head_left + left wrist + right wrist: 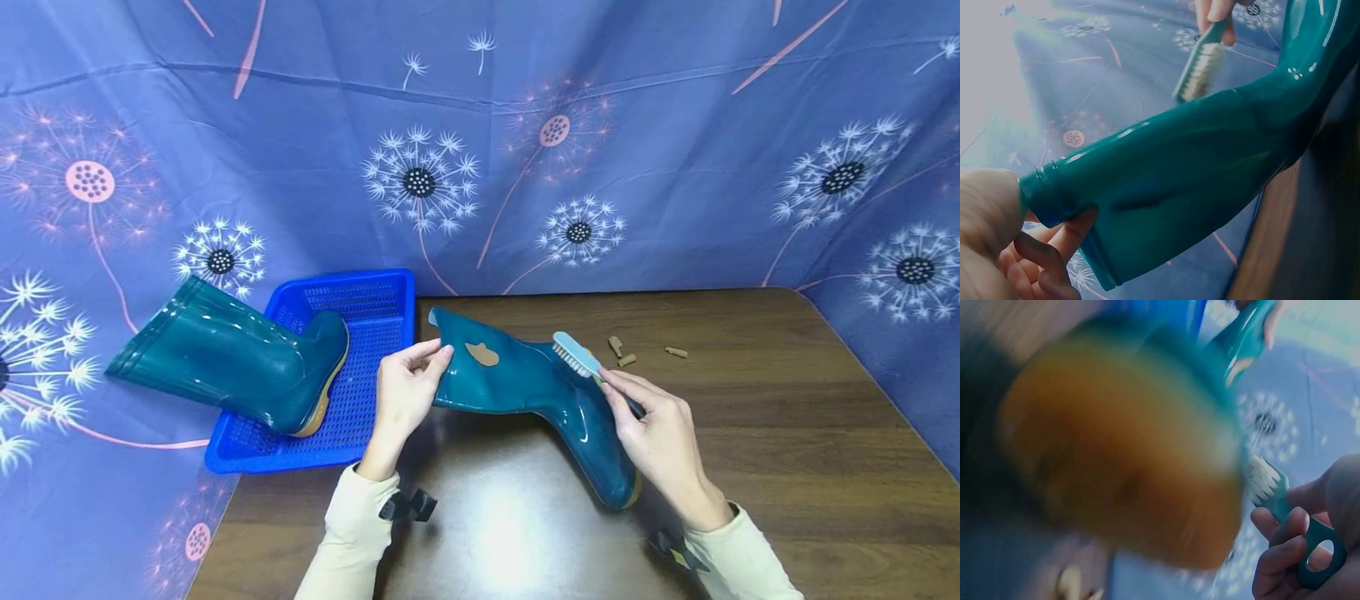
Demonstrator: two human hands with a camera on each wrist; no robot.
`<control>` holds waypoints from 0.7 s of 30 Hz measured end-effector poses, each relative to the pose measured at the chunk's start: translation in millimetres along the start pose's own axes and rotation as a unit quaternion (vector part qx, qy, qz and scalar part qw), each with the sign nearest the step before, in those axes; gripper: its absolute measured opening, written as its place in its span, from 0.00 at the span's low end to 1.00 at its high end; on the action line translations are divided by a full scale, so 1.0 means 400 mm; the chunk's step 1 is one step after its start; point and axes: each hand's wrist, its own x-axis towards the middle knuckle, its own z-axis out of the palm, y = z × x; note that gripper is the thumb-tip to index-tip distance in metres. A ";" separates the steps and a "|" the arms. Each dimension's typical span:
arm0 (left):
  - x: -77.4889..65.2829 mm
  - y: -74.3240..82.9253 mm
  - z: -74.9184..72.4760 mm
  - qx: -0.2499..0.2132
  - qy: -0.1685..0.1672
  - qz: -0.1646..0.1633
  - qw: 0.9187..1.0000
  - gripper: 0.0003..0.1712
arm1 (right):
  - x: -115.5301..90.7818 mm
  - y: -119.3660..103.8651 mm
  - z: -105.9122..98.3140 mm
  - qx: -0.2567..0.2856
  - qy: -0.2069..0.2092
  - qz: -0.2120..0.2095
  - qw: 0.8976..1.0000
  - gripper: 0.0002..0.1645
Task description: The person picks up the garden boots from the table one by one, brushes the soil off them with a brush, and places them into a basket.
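Note:
A glossy teal rubber boot (501, 387) is held on its side above the table, toe toward the lower right. On its shaft is a tan patch (482, 354). My left hand (408, 383) pinches the rim of the boot's opening between thumb and fingers. In my right hand (662, 433) is the handle of a scrub brush (577, 353) with pale bristles. Those bristles (1202, 72) are close to the boot's ankle; whether they touch cannot be told. Up close in the right wrist view, the boot's tan sole (1122, 475) is blurred.
To the left, a second teal boot (240, 358) lies across a blue plastic basket (300, 461), its shaft sticking out over the side. Several small tan pieces (677, 352) lie on the wooden table (795, 433). A dandelion-print cloth (480, 192) hangs behind.

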 end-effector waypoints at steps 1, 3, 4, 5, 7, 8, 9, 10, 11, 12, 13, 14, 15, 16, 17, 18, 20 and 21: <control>0.000 0.000 0.001 -0.004 -0.002 -0.001 1.000 0.18 | 0.002 -0.014 0.008 0.004 -0.004 -0.007 1.000 0.16; 0.001 0.002 0.003 -0.017 -0.006 -0.003 1.000 0.18 | 0.004 -0.041 0.024 0.014 -0.012 -0.021 1.000 0.17; 0.003 0.002 0.004 -0.025 -0.008 -0.003 1.000 0.18 | 0.004 -0.053 0.032 0.017 -0.017 -0.023 0.999 0.17; 0.004 0.002 0.006 -0.033 -0.009 -0.005 0.999 0.18 | 0.004 -0.064 0.041 0.020 -0.022 -0.025 0.999 0.17; 0.005 0.001 0.008 -0.048 -0.009 -0.008 0.999 0.19 | 0.005 -0.083 0.059 0.022 -0.035 -0.031 0.999 0.16; 0.005 0.003 0.008 -0.052 -0.009 -0.009 0.999 0.18 | 0.006 -0.092 0.067 0.026 -0.040 -0.035 0.998 0.16; 0.005 0.002 0.009 -0.055 -0.009 -0.010 0.998 0.18 | 0.007 -0.101 0.075 0.029 -0.043 -0.037 0.998 0.16; 0.005 0.001 0.009 -0.056 -0.008 -0.011 0.998 0.18 | 0.008 -0.109 0.084 0.033 -0.045 -0.040 0.998 0.16; 0.005 0.001 0.009 -0.056 -0.005 -0.011 0.998 0.18 | 0.010 -0.117 0.092 0.037 -0.046 -0.042 0.997 0.16; 0.004 0.001 0.009 -0.056 -0.004 -0.013 0.998 0.18 | 0.011 -0.125 0.099 0.043 -0.047 -0.042 0.997 0.16; 0.003 0.001 0.009 -0.055 -0.002 -0.014 0.998 0.17 | 0.013 -0.132 0.107 0.051 -0.046 -0.042 0.997 0.16; 0.003 0.000 0.009 -0.054 0.000 -0.015 0.998 0.17 | 0.015 -0.140 0.114 0.057 -0.045 -0.040 0.997 0.15; 0.003 -0.001 0.010 -0.053 0.001 -0.016 0.998 0.17 | 0.016 -0.147 0.120 0.063 -0.042 -0.039 0.996 0.15; 0.003 -0.001 0.011 -0.054 0.002 -0.017 0.998 0.17 | 0.018 -0.154 0.127 0.069 -0.042 -0.038 0.996 0.15; 0.003 -0.002 0.012 -0.053 0.003 -0.017 0.998 0.17 | 0.019 -0.159 0.133 0.074 -0.043 -0.037 0.996 0.15; 0.003 -0.003 0.013 -0.054 0.003 -0.018 0.998 0.17 | 0.020 -0.164 0.139 0.078 -0.044 -0.037 0.995 0.15; 0.004 -0.004 0.015 -0.054 0.003 -0.017 0.998 0.17 | 0.020 -0.171 0.148 0.082 -0.048 -0.037 0.995 0.15; 0.004 -0.003 0.015 -0.055 0.003 -0.017 0.998 0.17 | 0.020 -0.173 0.152 0.085 -0.051 -0.039 0.994 0.15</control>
